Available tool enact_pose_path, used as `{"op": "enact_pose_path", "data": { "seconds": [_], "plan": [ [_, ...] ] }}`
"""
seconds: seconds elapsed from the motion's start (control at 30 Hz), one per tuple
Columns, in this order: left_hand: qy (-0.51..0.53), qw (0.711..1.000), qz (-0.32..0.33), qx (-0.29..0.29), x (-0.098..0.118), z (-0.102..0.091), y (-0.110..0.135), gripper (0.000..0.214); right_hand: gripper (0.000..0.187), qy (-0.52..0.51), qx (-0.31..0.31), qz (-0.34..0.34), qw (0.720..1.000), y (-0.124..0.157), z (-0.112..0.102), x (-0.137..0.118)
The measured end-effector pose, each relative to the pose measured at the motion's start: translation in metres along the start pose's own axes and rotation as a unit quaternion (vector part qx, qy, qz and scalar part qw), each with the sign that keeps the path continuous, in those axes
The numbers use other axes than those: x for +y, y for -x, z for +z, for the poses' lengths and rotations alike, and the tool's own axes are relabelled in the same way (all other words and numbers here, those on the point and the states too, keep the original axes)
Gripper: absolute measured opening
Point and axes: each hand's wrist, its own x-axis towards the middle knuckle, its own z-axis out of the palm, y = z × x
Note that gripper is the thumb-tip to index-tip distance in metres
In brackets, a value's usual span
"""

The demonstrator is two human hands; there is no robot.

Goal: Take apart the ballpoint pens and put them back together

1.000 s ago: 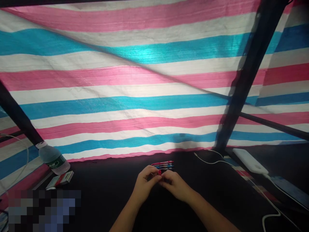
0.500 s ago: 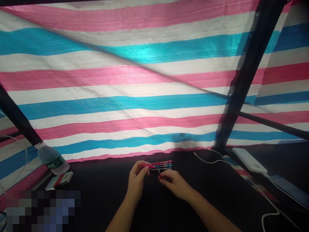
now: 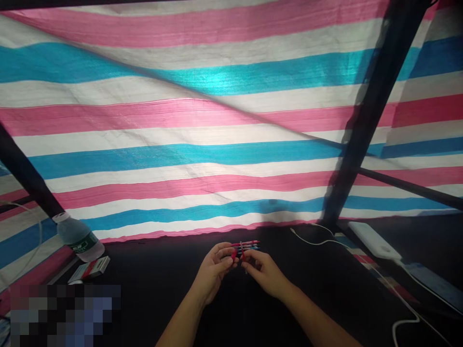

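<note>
Head: upright pen (image 3: 241, 258) btwn L hand (image 3: 215, 270), R (image 3: 264, 272)

The slim pens (image 3: 249, 244) are partly covered by the fingers of the left hand (image 3: 213, 271) and right hand (image 3: 265, 273), and the red piece (image 3: 235, 253) at the fingertips is too small to identify. A pixelated patch (image 3: 65, 314) hides the lower left of the frame. The white cable (image 3: 405, 324) runs off the bottom edge, and the print on the small box (image 3: 88, 269) is unreadable.
</note>
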Motion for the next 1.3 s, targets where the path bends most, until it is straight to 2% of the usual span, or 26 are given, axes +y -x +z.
{"op": "enact_pose_path", "data": {
  "seconds": [0.1, 0.17, 0.23, 0.3, 0.4, 0.5, 0.67, 0.73, 0.83, 0.97, 1.07, 1.13, 1.3],
  "plan": [
    [0.028, 0.999, -0.04, 0.008, -0.002, -0.003, -0.003, 0.053, 0.01, 0.023, -0.01, -0.009, 1.0, 0.001, -0.001, -0.003],
    [0.034, 0.998, -0.041, 0.017, -0.004, -0.005, -0.006, 0.045, 0.011, 0.045, -0.021, -0.02, 0.999, 0.002, -0.002, -0.004],
    [0.017, 0.999, -0.014, 0.027, -0.006, -0.008, -0.009, 0.028, 0.012, 0.063, -0.03, -0.032, 0.997, 0.002, -0.002, -0.005],
    [-0.044, 0.998, 0.03, 0.038, -0.007, -0.009, -0.009, 0.018, 0.013, 0.075, -0.037, -0.044, 0.996, 0.003, -0.003, -0.005],
    [-0.171, 0.981, 0.088, 0.039, -0.007, -0.007, -0.006, 0.025, 0.015, 0.098, -0.05, -0.06, 0.992, 0.003, -0.004, -0.005],
    [-0.26, 0.959, 0.11, 0.024, -0.006, -0.005, -0.003, 0.023, 0.018, 0.113, -0.061, -0.067, 0.989, 0.004, -0.004, -0.006],
    [-0.323, 0.93, 0.175, 0.032, -0.003, -0.004, -0.004, 0.016, 0.027, 0.117, -0.059, -0.072, 0.989, 0.005, -0.003, -0.005],
    [-0.327, 0.928, 0.174, 0.036, -0.004, -0.005, -0.005, 0.017, 0.031, 0.119, -0.049, -0.071, 0.989, 0.004, -0.003, -0.004],
    [-0.283, 0.947, 0.134, 0.077, -0.007, -0.009, -0.007, 0.023, 0.033, 0.116, -0.042, -0.066, 0.99, 0.003, -0.004, -0.003],
    [-0.107, 0.98, 0.097, 0.138, -0.011, -0.014, -0.012, 0.032, 0.033, 0.088, -0.038, -0.063, 0.993, 0.002, -0.004, -0.006],
    [0.031, 0.987, 0.07, 0.144, -0.011, -0.013, -0.014, 0.036, 0.029, 0.063, -0.027, -0.054, 0.996, 0.002, -0.003, -0.007],
    [0.087, 0.985, 0.059, 0.138, -0.009, -0.011, -0.014, 0.038, 0.027, 0.05, -0.022, -0.047, 0.997, 0.002, -0.003, -0.006],
    [0.118, 0.983, 0.05, 0.128, -0.009, -0.009, -0.013, 0.038, 0.027, 0.034, -0.019, -0.045, 0.998, 0.002, -0.003, -0.005]
  ]
}}
